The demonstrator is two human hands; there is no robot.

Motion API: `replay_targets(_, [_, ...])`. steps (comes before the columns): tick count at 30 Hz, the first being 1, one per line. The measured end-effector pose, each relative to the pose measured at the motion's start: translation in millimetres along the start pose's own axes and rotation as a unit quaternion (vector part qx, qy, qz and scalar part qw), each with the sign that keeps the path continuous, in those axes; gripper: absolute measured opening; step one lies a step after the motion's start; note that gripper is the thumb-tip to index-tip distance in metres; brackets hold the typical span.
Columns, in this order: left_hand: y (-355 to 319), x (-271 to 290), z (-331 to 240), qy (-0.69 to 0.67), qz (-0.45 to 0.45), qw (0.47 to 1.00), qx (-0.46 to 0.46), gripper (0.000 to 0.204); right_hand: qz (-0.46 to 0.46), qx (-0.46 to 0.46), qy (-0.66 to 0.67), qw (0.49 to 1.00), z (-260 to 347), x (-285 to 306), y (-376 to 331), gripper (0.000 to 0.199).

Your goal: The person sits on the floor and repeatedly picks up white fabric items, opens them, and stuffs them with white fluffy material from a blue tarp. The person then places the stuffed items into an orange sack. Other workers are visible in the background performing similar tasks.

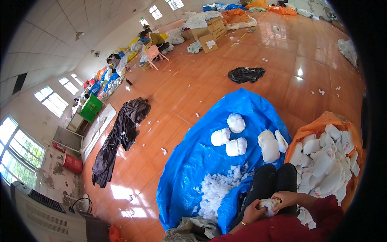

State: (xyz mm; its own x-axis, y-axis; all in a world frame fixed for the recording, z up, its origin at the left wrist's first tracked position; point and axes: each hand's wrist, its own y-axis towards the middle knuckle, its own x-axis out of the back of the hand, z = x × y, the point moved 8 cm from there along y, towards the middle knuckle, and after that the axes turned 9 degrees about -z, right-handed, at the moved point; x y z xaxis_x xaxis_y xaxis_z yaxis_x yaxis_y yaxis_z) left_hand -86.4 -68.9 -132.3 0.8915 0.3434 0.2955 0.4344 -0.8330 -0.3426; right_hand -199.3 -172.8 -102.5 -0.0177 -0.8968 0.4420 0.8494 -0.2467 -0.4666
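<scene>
Over my lap, my left hand [252, 212] and my right hand [285, 199] are both closed on a small white stuffed piece [268, 205], which shows between them. Its exact shape is partly hidden by my fingers. In front of my knees a blue plastic sheet [185, 177] lies spread on the floor, with a heap of loose white fibre stuffing [217, 189] on it. Several plump white pads rest farther up the sheet, among them a rounded pad [236, 123] and a pad nearer my knees [269, 147]. An orange sack [300, 135] full of flat white covers [322, 171] stands open at my right.
A dark cloth [121, 135] stretches across the tiled floor to the left; a black plastic bag [246, 74] lies beyond the sheet. Farther off are a green crate [91, 108], cardboard boxes [209, 42] and a person near a pink chair [155, 54]. A grey appliance [44, 213] stands at lower left.
</scene>
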Motion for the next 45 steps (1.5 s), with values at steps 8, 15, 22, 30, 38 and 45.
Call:
replay_targets(8, [8, 5, -41, 0.012, 0.123, 0.989, -0.084, 0.033, -0.056, 0.066, -0.024, 0.996, 10, -17, -5, 0.073])
replay_targets(15, [21, -16, -38, 0.185, 0.208, 0.944, -0.179, 0.030, -0.190, -0.012, 0.031, 0.981, -9, -37, -7, 0.066])
replay_targets(22, [21, -9, -24, 0.156, 0.134, 0.958, -0.202, 0.020, -0.102, -0.071, 0.076, 0.989, 18, -15, -10, 0.068])
replay_targets(30, [22, -15, -24, 0.104, -0.032, 0.964, -0.244, 0.004, -0.167, -0.097, 0.034, 0.981, 5, -3, -5, 0.055])
replay_targets(38, [5, 12, -47, 0.084, 0.104, 0.971, -0.196, 0.032, -0.179, -0.062, 0.066, 0.980, 12, -16, -1, 0.044])
replay_targets(45, [14, 7, -35, 0.062, 0.175, 0.979, -0.086, 0.025, -0.084, -0.013, 0.079, 0.993, 20, -14, 9, 0.052])
